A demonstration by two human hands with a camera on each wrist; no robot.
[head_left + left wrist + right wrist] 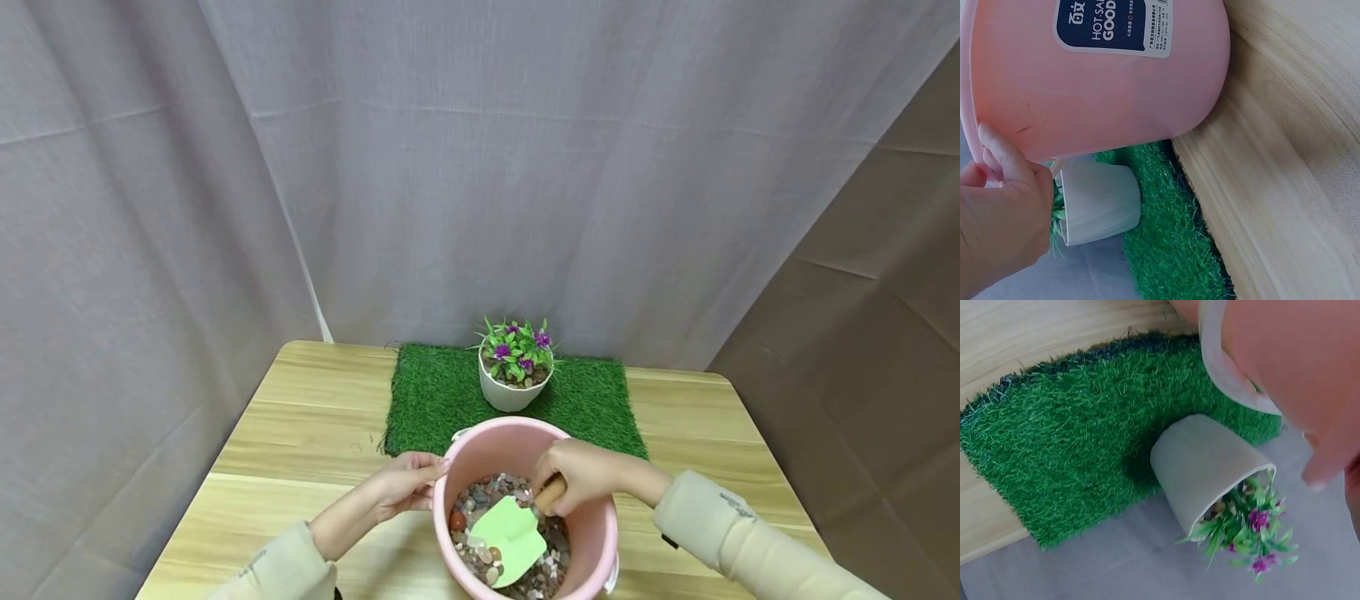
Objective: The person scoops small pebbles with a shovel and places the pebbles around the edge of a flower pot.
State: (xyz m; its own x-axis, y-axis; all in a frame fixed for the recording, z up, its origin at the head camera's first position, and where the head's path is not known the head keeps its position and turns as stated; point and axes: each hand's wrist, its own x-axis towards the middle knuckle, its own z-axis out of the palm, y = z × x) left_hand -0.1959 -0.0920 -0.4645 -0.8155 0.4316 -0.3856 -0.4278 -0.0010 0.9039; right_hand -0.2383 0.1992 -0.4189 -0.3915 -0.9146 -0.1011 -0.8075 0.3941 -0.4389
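Note:
A pink bucket [600, 533] holds a bed of mixed pebbles [480, 492]. Inside it lies the light green blade of a small shovel [510, 537], a few pebbles resting at its left edge. My right hand [577, 475] reaches over the rim and grips the shovel's wooden handle. In the right wrist view that hand [1310, 369] is blurred and large, and the shovel is hidden. With thumb and fingers, my left hand [405, 483] pinches the bucket's left rim; the left wrist view shows this hand [1010, 200] against the bucket wall [1104, 94].
Behind the bucket, a white pot [512, 396] with a purple-flowered plant [517, 346] stands on a green artificial-grass mat [435, 400]. The mat lies on a wooden table [322, 417]. Grey curtains [480, 183] hang behind the table.

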